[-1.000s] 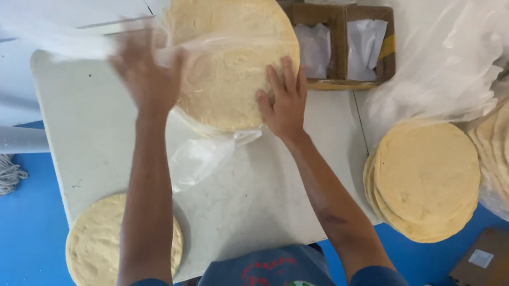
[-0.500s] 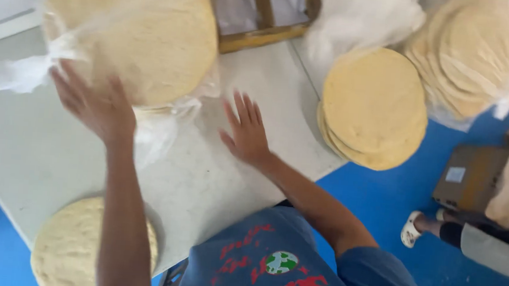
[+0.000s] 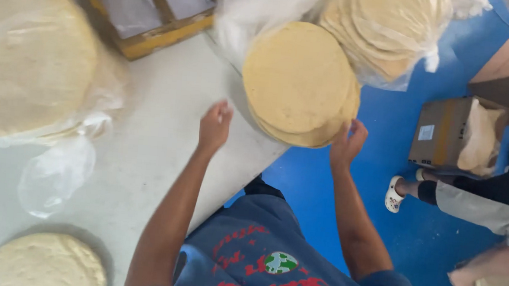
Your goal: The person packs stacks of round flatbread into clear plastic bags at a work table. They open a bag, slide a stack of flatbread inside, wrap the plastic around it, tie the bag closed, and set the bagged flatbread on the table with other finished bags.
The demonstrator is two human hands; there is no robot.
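Head view, the only one I have: my left hand (image 3: 215, 125) hangs over the white table (image 3: 161, 172), fingers loosely curled and holding nothing, just short of the bare stack of round flatbreads (image 3: 298, 83). My right hand (image 3: 347, 143) is cupped under that stack's edge at about five o'clock, fingertips touching the rim, thumb up the side.

The stack sits at the table's corner and overhangs the blue floor (image 3: 380, 231), so I judge the safe way is to get both palms under it, left at seven o'clock and right at five, before taking any weight. Lifting from one side alone could fan the breads out and tip them off the edge.

At one o'clock from the stack lies a bagged stack of flatbreads (image 3: 391, 26), touching it or nearly. At nine o'clock a bigger flatbread stack in clear plastic (image 3: 24, 64) rests on the table, and another bare stack (image 3: 45, 263) sits at seven o'clock, near my elbow. A wooden tray (image 3: 156, 8) stands at eleven.
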